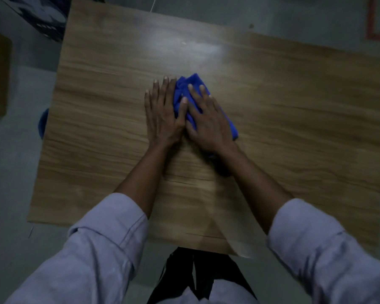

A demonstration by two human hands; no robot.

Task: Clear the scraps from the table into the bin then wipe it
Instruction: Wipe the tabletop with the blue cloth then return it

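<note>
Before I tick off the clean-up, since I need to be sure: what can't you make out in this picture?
Head view:
- Blue cloth: partly under the left hand and right hand.
- Blue curved thing at the left edge of the table: mostly hidden by it; bin or not, unclear.
- Pale speck by the glare: too small to call a scrap.
- Dark box, top left: cut off by the frame.

Both hands flat on blue cloth (183, 88) mid worktop (294, 106); left hand (162, 113) beside right hand (208, 121), thumbs touching. Fingers straight.
</note>
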